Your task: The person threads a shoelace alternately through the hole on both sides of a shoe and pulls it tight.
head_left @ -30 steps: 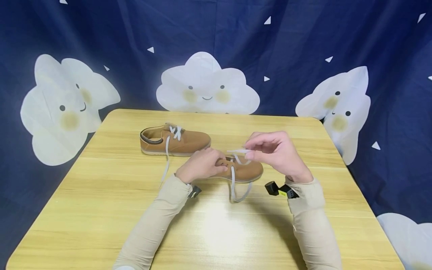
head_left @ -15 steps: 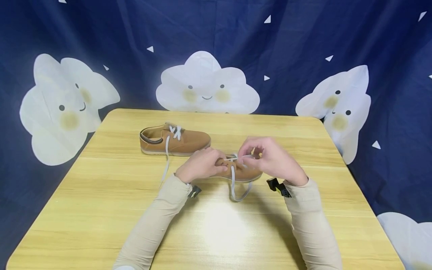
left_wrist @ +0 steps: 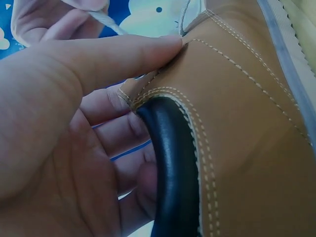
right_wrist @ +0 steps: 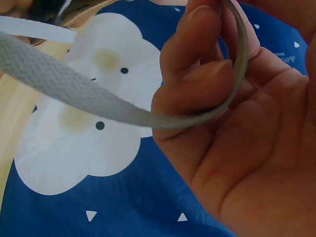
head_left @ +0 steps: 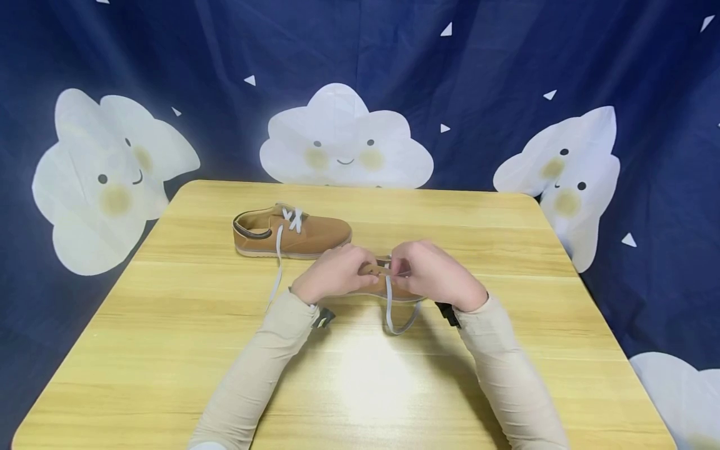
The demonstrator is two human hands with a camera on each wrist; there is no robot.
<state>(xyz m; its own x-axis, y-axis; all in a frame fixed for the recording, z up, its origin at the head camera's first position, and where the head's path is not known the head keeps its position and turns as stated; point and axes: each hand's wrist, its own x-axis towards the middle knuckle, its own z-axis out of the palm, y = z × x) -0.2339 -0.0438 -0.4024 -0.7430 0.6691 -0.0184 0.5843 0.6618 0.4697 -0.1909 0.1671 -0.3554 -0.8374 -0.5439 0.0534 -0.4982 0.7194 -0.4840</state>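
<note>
A brown leather shoe (head_left: 404, 294) with a pale grey shoelace (head_left: 389, 307) lies under both hands. My left hand (head_left: 335, 275) grips its eyelet flap; in the left wrist view the thumb presses the brown leather (left_wrist: 242, 113) while the other fingers lie behind the dark padded collar (left_wrist: 173, 163). Just right of it, my right hand (head_left: 435, 272) pinches the lace close to the eyelets. In the right wrist view the lace (right_wrist: 89, 94) curves across the curled fingers; its pinched end is out of sight there. A loose loop of lace hangs down the near side onto the table.
A matching brown shoe (head_left: 320, 237) stands behind and to the left, partly laced, one lace end (head_left: 275, 281) trailing onto the wooden table (head_left: 169, 350). A blue curtain (head_left: 478, 81) with white clouds hangs behind the table.
My right hand has come down and left with the pinched lace, from above the shoe's toe to the eyelets beside my left hand. The left hand keeps its place on the shoe.
</note>
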